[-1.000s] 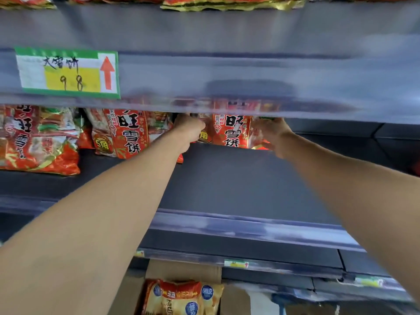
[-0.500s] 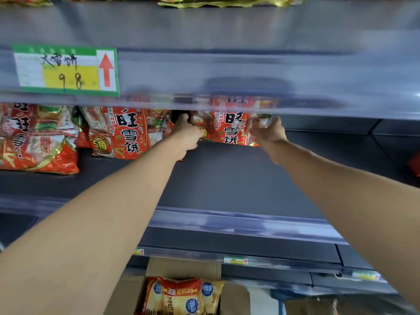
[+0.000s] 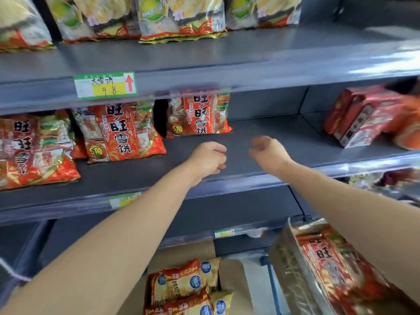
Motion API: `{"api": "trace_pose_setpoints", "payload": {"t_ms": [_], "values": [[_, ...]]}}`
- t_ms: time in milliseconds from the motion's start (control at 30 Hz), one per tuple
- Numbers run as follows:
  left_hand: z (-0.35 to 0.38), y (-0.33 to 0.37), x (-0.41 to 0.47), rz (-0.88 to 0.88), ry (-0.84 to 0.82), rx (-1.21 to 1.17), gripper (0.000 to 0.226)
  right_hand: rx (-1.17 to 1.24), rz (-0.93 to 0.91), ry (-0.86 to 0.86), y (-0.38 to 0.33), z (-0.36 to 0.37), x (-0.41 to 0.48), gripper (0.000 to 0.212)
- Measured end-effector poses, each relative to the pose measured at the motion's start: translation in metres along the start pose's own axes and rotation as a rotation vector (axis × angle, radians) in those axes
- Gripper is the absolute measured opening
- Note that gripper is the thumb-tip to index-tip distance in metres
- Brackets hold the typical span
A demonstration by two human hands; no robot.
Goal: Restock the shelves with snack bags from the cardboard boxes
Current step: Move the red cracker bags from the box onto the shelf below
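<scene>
A red snack bag (image 3: 197,114) stands upright at the back of the grey middle shelf (image 3: 272,137). My left hand (image 3: 208,159) hovers in front of it, fingers loosely curled, holding nothing. My right hand (image 3: 267,153) hangs beside it over the bare shelf, fingers apart and empty. Two more red snack bags (image 3: 120,133) (image 3: 31,151) stand to the left on the same shelf. A cardboard box (image 3: 188,283) below holds yellow and red snack bags. A shiny pack of red snack bags (image 3: 327,264) lies at the lower right.
The upper shelf (image 3: 204,55) carries a row of green-labelled bags (image 3: 179,17) and a green and yellow price tag (image 3: 105,85). Red cartons (image 3: 363,114) sit at the right end of the middle shelf. A price strip (image 3: 204,185) runs along the shelf's front edge.
Both hands have let go of the red bag at the back of the shelf and drawn back toward the front edge. The view has tilted up and pulled back.
</scene>
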State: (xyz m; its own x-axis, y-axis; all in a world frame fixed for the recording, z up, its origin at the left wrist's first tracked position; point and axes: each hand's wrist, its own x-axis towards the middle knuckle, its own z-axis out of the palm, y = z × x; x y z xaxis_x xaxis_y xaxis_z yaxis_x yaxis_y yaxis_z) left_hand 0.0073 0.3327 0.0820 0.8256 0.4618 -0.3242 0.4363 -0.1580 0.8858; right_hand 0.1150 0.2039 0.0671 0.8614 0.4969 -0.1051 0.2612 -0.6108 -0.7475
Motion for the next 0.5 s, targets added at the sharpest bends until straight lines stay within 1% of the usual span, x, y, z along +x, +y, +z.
{"api": "trace_pose_setpoints", "payload": {"t_ms": [100, 167, 267, 333, 400, 500], "values": [[0.044, 0.006, -0.036, 0.051, -0.13, 0.046, 0.03, -0.067, 0.029, 0.026, 0.027, -0.03, -0.053, 0.034], [0.076, 0.01, -0.055, 0.089, -0.252, 0.093, 0.03, -0.135, 0.045, 0.028, 0.051, -0.053, -0.085, 0.031], [0.128, 0.01, -0.074, 0.121, -0.406, 0.164, 0.028, -0.214, 0.137, 0.011, 0.092, -0.089, -0.12, 0.029], [0.161, 0.011, -0.084, 0.146, -0.467, 0.208, 0.026, -0.259, 0.189, 0.0, 0.123, -0.11, -0.135, 0.027], [0.193, 0.009, -0.089, 0.131, -0.51, 0.224, 0.027, -0.316, 0.234, -0.036, 0.156, -0.125, -0.142, 0.026], [0.24, -0.004, -0.089, 0.082, -0.56, 0.275, 0.027, -0.407, 0.366, -0.164, 0.203, -0.133, -0.14, 0.029]]}}
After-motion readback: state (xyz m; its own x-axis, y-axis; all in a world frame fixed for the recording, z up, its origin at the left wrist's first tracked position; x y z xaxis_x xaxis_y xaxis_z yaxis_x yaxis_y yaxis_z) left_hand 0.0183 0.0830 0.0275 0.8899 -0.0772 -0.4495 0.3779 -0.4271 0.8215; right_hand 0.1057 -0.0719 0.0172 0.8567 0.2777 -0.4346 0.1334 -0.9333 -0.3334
